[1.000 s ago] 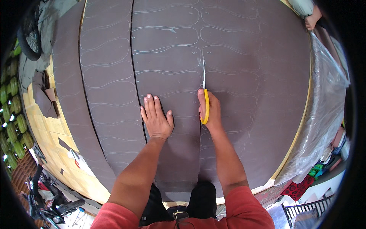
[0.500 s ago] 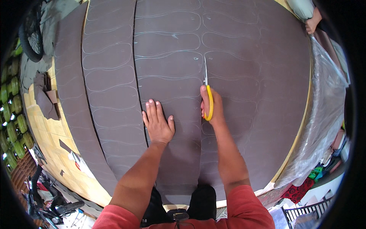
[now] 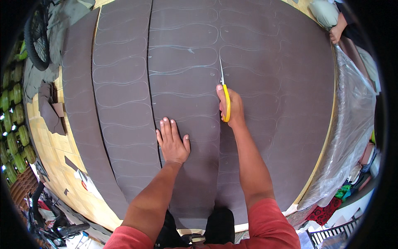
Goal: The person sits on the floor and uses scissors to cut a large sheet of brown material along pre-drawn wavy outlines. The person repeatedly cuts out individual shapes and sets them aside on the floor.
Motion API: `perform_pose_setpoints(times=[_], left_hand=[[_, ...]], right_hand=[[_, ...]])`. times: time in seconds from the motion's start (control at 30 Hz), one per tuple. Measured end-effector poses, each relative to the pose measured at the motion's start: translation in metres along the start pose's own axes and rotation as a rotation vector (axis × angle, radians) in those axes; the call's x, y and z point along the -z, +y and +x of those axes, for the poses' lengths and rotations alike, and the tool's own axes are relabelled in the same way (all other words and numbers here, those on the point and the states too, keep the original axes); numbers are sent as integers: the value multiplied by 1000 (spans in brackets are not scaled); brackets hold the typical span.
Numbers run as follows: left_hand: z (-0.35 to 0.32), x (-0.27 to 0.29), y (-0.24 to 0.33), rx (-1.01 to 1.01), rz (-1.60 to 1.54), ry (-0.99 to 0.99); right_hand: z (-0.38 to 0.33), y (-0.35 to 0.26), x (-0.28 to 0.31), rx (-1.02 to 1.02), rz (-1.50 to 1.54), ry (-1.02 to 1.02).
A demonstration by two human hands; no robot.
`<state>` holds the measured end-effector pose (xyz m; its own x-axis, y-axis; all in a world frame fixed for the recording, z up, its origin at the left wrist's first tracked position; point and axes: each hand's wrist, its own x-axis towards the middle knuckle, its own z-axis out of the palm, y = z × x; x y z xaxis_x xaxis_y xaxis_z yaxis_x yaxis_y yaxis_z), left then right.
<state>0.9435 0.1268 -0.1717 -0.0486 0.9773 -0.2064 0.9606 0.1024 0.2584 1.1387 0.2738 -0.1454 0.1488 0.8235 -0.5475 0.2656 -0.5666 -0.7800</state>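
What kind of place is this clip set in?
Probably a small footwear workshop: a large dark sheet marked with sole-shaped outlines, a right hand cutting it with a yellow-handled knife, offcuts on the wooden floor.

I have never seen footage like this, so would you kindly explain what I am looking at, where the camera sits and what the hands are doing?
There is no machine here: a person wears a wide-angle camera on the head, looking down at their own two bare hands. That lens bends straight edges near the rim, so the flat surface looks domed.

In front of them lies a large dark brown sheet marked with pale rounded outlines in columns. To its left lie long strips of the same material, parted by cuts.

The left hand lies flat on the sheet, fingers spread. The right hand grips a yellow-handled cutter, its thin blade pointing away along a line between two columns.

At the upper right edge, another person's hand shows. A clear plastic film hangs on the right, and a bicycle wheel sits at upper left.
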Motion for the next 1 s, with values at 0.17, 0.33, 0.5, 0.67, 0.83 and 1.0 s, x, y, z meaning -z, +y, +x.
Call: perform_pose_setpoints(times=[0.17, 0.33, 0.5, 0.67, 0.83, 1.0], left_hand=[[0, 0, 1, 7, -6, -5], [-1, 2, 0, 13, -11, -16], [-1, 1, 0, 7, -12, -8], [0, 1, -1, 6, -21, -3], [-1, 3, -1, 7, -25, -30], [-1, 1, -2, 1, -16, -38]], right_hand=[[13, -12, -6, -35, 39, 47], [19, -23, -22, -40, 130, 93], [47, -23, -23, -8, 115, 112], [55, -58, -22, -40, 214, 96], [70, -68, -10, -6, 189, 72], [98, -76, -7, 22, 164, 81]])
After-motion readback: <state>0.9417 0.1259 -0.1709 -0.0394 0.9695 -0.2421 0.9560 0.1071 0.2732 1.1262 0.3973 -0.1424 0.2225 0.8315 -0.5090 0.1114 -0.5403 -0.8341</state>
